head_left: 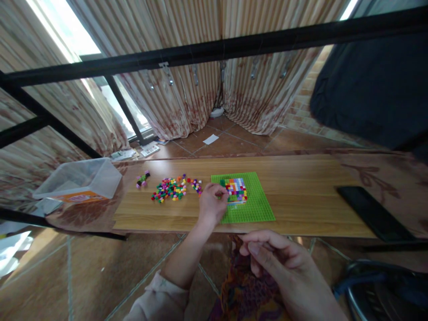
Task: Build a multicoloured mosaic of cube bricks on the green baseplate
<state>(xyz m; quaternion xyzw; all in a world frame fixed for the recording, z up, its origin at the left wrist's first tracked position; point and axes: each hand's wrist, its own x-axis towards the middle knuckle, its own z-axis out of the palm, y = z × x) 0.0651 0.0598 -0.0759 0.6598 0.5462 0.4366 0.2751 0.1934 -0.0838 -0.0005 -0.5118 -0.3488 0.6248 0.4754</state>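
Observation:
A bright green studded baseplate (259, 207) lies on the wooden board, bearing a multicoloured patch of small toy bricks (236, 189). My left hand (212, 201) is over the plate's left edge, its fingers pinched together beside the patch; whatever they hold, if anything, is too small to make out. Nearer to me, my right hand (276, 258) hovers in front of the board's edge. Its thumb and fingertips are closed together, and I cannot see what is between them. Left of the plate, loose bricks (170, 189) form a heap, with a few strewn close to my left hand.
The wooden board (301, 196) spans the middle. A small cluster of bricks (143, 179) lies at its left, near a clear plastic bin (87, 176). A flat black object (374, 214) lies at the right end. A black rail (200, 52) crosses before the curtains.

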